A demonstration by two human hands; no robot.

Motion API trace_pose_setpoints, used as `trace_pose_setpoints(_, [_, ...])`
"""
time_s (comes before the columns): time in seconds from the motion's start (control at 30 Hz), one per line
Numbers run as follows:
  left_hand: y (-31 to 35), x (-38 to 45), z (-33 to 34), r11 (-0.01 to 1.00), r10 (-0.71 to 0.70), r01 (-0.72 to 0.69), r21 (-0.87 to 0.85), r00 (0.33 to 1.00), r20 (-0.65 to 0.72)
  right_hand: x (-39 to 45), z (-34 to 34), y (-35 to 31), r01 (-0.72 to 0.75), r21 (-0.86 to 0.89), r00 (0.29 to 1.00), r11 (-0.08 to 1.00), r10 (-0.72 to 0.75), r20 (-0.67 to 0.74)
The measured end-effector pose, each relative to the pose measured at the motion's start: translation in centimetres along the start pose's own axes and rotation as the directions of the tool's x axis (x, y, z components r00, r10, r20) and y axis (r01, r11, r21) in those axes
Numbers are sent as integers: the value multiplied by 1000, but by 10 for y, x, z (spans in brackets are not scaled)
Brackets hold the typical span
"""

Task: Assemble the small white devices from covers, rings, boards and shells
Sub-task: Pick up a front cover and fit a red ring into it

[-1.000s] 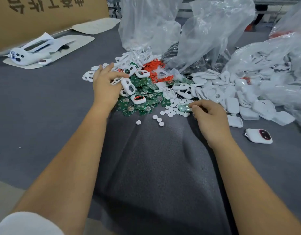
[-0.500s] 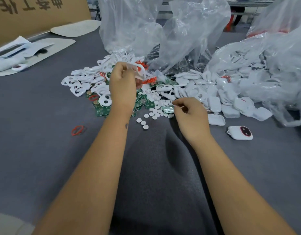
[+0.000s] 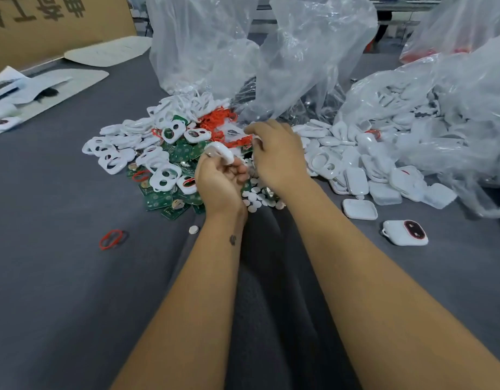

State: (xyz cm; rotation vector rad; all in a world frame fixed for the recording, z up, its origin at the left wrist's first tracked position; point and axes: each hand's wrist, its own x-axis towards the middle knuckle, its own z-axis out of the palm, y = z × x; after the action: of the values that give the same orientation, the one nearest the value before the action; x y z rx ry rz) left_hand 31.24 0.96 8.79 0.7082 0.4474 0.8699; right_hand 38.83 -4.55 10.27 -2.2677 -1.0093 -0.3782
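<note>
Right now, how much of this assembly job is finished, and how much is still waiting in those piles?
Barely started, it seems. One finished white device with a dark red-ringed window lies apart on the grey cloth. The left hand grips a white plastic cover; the right hand reaches into the heap by the red rings, its fingers hidden. Heaps of loose white covers, green circuit boards and white shells remain.

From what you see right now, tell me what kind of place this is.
Probably a small factory's hand-assembly bench: loose heaps of white plastic covers and green circuit boards on a grey felt-covered table, with clear plastic bulk bags of parts behind.
</note>
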Motion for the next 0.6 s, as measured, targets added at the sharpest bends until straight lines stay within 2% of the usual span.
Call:
trace_pose_setpoints(0.1, [0,3,1,998,-32,30,-61,999,-27,17,13,-5,39,-106,998,994,-35,43])
trace_pose_setpoints(0.2, [0,5,2,997,-42,39,-59,998,-49,29,24,-6,0,-238,997,971,18,74])
trace_pose_setpoints(0.3, [-1,7,3,997,-54,51,-55,997,-50,36,25,-6,-45,-261,996,964,64,63])
trace_pose_setpoints(0.4, [-1,7,3,997,-70,67,-48,996,-57,37,19,-4,-84,-159,996,984,84,-9])
trace_pose_setpoints(0.5, [-2,8,3,998,-58,57,-15,996,-67,30,7,0,-179,88,979,980,187,-82])
trace_pose_setpoints(0.6, [-2,4,2,999,-26,27,23,999,-47,21,-10,5,-251,295,948,922,296,-116])
